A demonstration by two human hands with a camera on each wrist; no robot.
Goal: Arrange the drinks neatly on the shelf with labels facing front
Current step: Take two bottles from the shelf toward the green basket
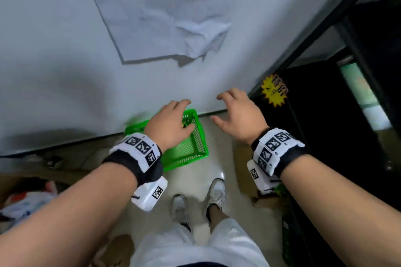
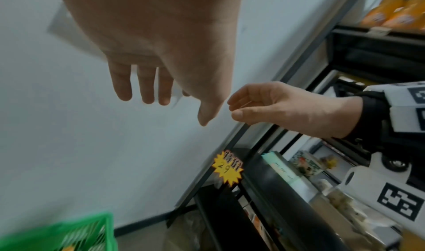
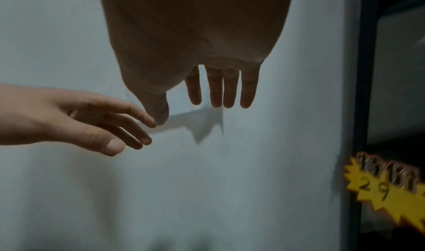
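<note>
Nearest, white shoes (image 1: 217, 193) stand on a pale glossy floor (image 1: 195, 182), and both hands, the left hand (image 1: 171, 123) and the right hand (image 1: 238, 115), hang released with fingers loosely spread, holding nothing. Below the left one a green basket (image 1: 191, 151) sits on the floor against the white wall (image 1: 65, 50). Farther right, the black shelf (image 2: 379, 42) bears a yellow starburst price tag (image 1: 275, 91), with orange drinks (image 2: 400, 13) on an upper tier.

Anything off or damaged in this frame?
Yes: the white paper sheet on the wall is crumpled and torn at its lower right corner. The yellow starburst price tag on the shelf frame hangs tilted. Both hands, left hand and right hand, are empty.
</note>
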